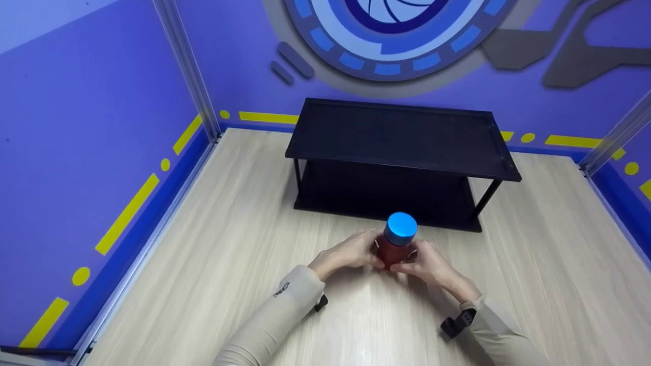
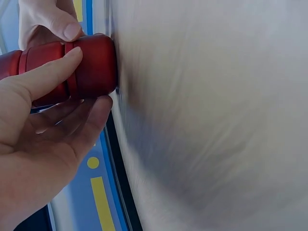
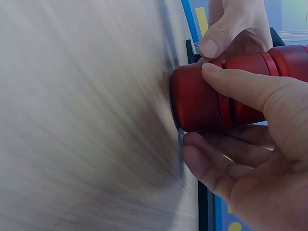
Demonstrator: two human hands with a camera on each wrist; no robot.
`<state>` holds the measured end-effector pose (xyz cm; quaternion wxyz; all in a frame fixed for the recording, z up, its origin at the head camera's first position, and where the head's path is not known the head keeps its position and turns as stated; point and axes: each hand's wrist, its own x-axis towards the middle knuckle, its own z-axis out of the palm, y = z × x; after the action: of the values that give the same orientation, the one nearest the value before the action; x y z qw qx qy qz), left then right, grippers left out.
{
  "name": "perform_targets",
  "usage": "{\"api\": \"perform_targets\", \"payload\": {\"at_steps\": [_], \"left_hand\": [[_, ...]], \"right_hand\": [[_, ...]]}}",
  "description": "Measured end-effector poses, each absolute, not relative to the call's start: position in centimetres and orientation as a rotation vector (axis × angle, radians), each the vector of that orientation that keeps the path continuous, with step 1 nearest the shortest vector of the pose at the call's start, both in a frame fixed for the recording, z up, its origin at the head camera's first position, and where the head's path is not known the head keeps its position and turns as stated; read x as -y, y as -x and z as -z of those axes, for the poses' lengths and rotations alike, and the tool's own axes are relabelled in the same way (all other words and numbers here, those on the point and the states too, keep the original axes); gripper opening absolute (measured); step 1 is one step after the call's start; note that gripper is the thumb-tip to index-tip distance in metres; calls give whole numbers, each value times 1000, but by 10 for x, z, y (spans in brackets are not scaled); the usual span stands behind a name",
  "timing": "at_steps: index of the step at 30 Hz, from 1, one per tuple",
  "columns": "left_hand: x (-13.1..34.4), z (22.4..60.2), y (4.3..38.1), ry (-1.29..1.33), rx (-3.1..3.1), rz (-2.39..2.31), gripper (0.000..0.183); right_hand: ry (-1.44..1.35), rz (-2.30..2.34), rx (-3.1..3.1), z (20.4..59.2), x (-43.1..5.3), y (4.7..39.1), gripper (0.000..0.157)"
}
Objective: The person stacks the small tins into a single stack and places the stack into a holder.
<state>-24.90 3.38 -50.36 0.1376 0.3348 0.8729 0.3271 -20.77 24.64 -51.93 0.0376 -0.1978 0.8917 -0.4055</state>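
A red bottle [image 1: 392,253] with a flat blue lid [image 1: 402,226] stands upright on the table, just in front of the black rack. From the left side my left hand [image 1: 360,248] holds it, thumb across the near side and fingers curled behind. My right hand [image 1: 427,262] grips the same bottle from the right, its thumb pressing low on the body. Ridges ring the red body [image 2: 96,65] in the left wrist view, and its base is right at the tabletop. The right wrist view shows the red body [image 3: 195,96] between the thumbs and fingers of both hands.
A black two-tier rack [image 1: 402,134] stands behind the bottle, its lower shelf [image 1: 346,193] close to the hands. Light wood-grain table [image 1: 203,244] spreads around. Blue printed panels [image 1: 101,127] with metal posts [image 1: 188,66] border the left, back and right.
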Motion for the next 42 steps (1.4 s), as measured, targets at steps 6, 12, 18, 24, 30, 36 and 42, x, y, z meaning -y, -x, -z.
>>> {"api": "perform_targets", "payload": {"at_steps": [6,12,18,24,30,36,42], "left_hand": [[-33,506,251,-1009,-2514,-983,54],[-32,503,254,-1030,-2490,-1016,55],[-32,493,259,-1050,-2495,-1043,53],[-31,483,265,-1045,-2503,-1063,45],[-30,472,270,-1049,-2492,-1115,43],[-29,460,275,-1090,-2481,-1177,40],[-27,446,281,-1109,-2502,-1178,41]], "right_hand": [[621,1241,-2736,519,-246,209,45],[619,1221,-2752,514,-245,211,41],[638,1247,-2766,505,-245,218,38],[673,1241,-2801,493,-245,226,37],[678,1225,-2809,478,-244,232,37],[698,1218,-2827,463,-244,238,37],[706,1211,-2815,447,-245,243,38]]}}
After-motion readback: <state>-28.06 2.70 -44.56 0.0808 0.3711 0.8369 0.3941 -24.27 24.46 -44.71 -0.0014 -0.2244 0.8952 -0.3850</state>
